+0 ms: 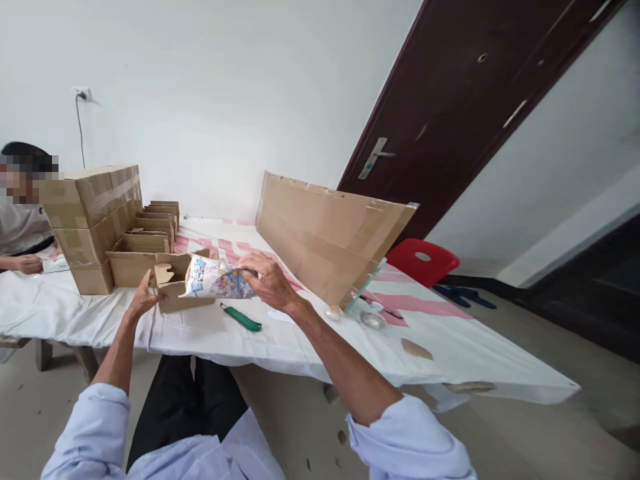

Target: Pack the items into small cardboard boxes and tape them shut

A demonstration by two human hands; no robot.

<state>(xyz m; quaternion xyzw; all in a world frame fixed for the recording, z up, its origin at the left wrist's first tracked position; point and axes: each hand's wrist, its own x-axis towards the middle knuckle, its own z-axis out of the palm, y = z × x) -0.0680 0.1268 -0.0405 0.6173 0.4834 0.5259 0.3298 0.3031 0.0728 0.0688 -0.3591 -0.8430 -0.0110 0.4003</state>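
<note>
On my right, a dark-brown door, silver metal handle; red plastic chair with oval hole near it; dark-blue slippers on grey floor. To my left, white wall socket, black cord plugged in.

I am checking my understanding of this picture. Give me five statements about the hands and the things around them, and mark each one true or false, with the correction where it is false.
1. The right hand holds a printed packet. True.
2. The left hand grips the green utility knife. False: it touches a small open cardboard box, and the knife lies on the tablecloth.
3. A red chair is near the dark door. True.
4. The stacked cardboard boxes are at the person's right. False: they are at the left.
5. The tablecloth is plain black. False: it is white with pink-red areas.
</note>
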